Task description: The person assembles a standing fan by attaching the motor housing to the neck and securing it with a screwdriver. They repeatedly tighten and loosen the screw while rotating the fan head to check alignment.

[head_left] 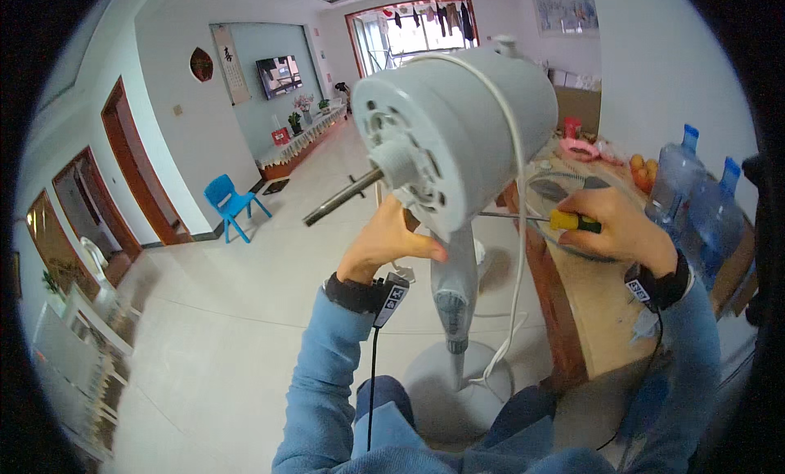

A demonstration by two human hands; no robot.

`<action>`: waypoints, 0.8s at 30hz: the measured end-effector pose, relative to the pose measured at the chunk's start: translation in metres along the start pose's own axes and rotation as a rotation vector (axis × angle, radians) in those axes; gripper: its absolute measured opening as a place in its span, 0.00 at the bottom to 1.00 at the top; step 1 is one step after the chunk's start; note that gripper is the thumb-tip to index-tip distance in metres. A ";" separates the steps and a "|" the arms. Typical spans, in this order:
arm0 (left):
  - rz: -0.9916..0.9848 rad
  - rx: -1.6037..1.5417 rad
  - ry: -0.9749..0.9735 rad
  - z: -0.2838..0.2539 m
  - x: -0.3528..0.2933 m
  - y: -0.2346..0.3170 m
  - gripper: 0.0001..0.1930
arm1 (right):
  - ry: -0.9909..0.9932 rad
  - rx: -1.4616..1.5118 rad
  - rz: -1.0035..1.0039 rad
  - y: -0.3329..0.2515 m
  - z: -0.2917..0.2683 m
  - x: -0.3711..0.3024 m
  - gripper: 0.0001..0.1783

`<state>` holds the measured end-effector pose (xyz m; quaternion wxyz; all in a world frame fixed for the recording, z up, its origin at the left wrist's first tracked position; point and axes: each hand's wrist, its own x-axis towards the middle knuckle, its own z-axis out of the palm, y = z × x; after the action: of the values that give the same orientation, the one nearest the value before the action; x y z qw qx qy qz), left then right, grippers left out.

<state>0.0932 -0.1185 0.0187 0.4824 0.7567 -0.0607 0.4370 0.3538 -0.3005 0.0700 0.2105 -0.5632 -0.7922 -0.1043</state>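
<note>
Tip of the screwdriver (577, 221) not visible; its shaft is lost from view at the fan neck (458, 261). Left hand (391, 241): most fingers hidden behind the neck and motor housing (491, 122). Right hand (613, 224) covers part of the wire guard (560, 182). Knees (523, 410) mask edges of the round base (427, 388). Television (279, 76) picture too small to make out.

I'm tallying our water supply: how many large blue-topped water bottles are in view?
2. One bottle is up and right of the right hand; the second bottle is just right of it. Others may be hidden.
</note>
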 end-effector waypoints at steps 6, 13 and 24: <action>-0.031 -0.232 0.149 -0.007 0.019 0.032 0.67 | 0.085 -0.235 -0.131 -0.003 -0.006 0.005 0.15; 0.359 0.110 0.332 0.035 0.017 0.042 0.70 | 0.038 -0.194 -0.062 -0.008 -0.003 -0.002 0.16; 0.350 0.458 0.575 0.062 0.016 0.039 0.66 | 0.078 -0.124 -0.053 -0.008 -0.006 -0.008 0.14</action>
<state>0.1204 -0.1822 0.0471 0.2169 0.6698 0.0477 0.7085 0.3496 -0.3123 0.0725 0.2029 -0.5495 -0.7901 -0.1805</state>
